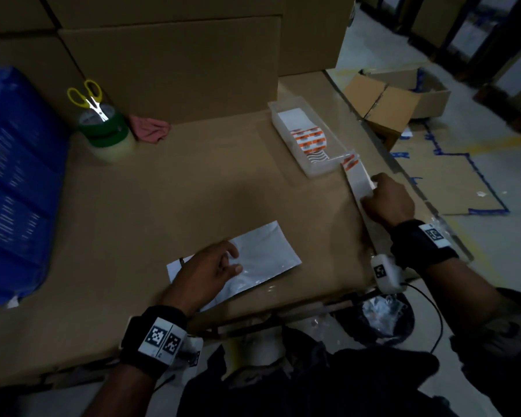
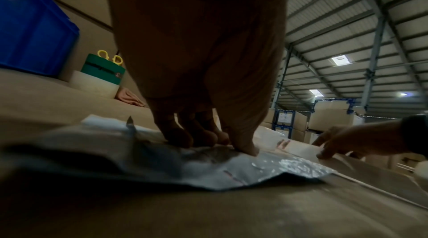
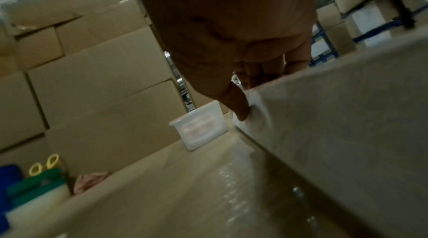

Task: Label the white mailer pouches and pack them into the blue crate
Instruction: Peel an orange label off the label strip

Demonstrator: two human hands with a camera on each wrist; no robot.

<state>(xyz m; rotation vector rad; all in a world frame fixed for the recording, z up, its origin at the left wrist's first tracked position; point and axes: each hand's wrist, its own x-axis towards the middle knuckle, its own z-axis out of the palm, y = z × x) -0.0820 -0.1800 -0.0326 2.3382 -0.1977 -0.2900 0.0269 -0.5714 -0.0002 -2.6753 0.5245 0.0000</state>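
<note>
One pouch (image 1: 250,260) lies flat on the bench (image 1: 163,188), near the front edge and about the middle. No label shows on its upper face, so by the look of it the labelling is just starting. The left hand (image 1: 209,270) rests on the pouch's near-left part, fingertips (image 2: 245,148) pressing it down, nothing gripped. The right hand (image 1: 387,200), at the bench's right edge, pinches a white label strip (image 1: 357,179) that runs back to the tray (image 1: 275,106) of orange-printed labels. The crate (image 1: 15,182) stands at the far left, well apart from the pouch; its inside is hidden, so I cannot tell whether any pouches are packed. Left to do: peel, stick, then carry the pouch over to the crate.

The pouch's long axis runs diagonally, from near left to far right, one short end pointing toward the tray.
</note>
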